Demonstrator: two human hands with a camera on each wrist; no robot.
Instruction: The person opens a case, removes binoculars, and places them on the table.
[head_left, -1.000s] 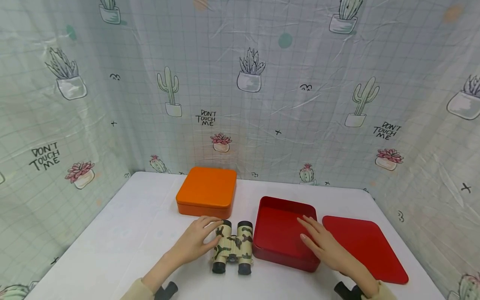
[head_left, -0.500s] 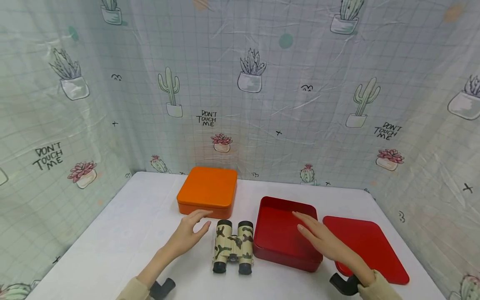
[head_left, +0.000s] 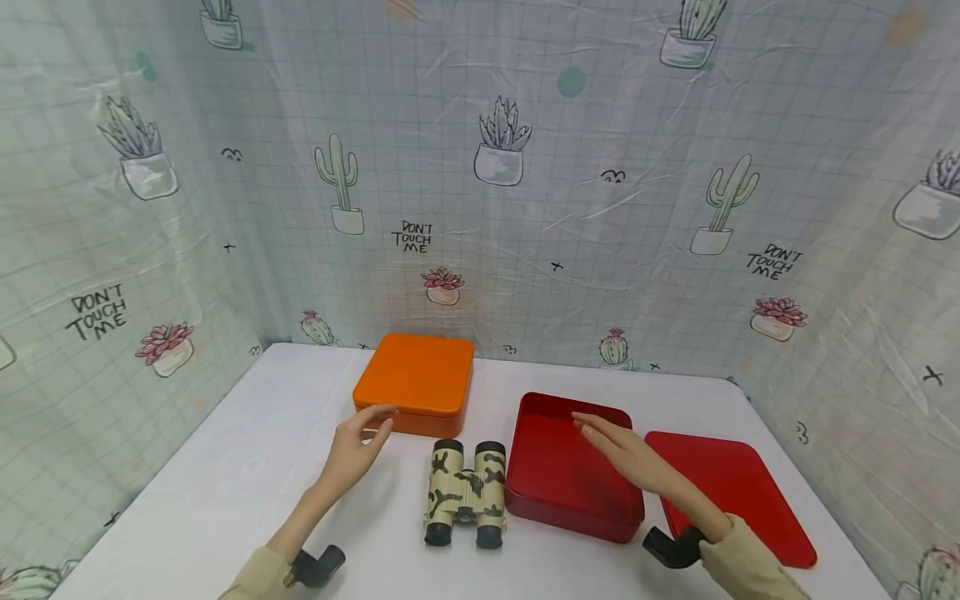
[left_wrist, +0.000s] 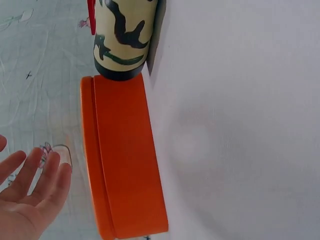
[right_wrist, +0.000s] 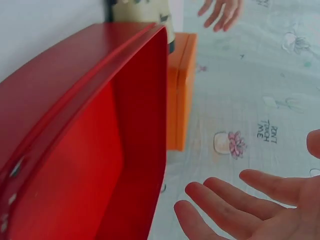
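My left hand (head_left: pixel 352 446), its fingers loosely bent and holding nothing, hovers near the front left corner of the closed orange box (head_left: pixel 416 375); the left wrist view shows a gap between the fingers and the box. Camouflage binoculars (head_left: pixel 467 493) lie on the table between my hands, apart from both. Over the uncovered red box (head_left: pixel 573 521) is my right hand (head_left: pixel 626 454), fingers extended and holding nothing. The red box shows a bare red inside (right_wrist: pixel 65 185). To its right a flat red lid (head_left: pixel 738 492) lies on the table, partly hidden by my right forearm.
The white table (head_left: pixel 225 500) is walled on three sides by a cloth curtain (head_left: pixel 450 125) printed with potted cacti. Dark wrist camera mounts (head_left: pixel 318 567) sit by both sleeves. The binoculars stand close to the red box's left side.
My left hand has moved off the binoculars, left and back toward the orange box. My right hand has shifted slightly left and back over the red box. The objects have stayed put.
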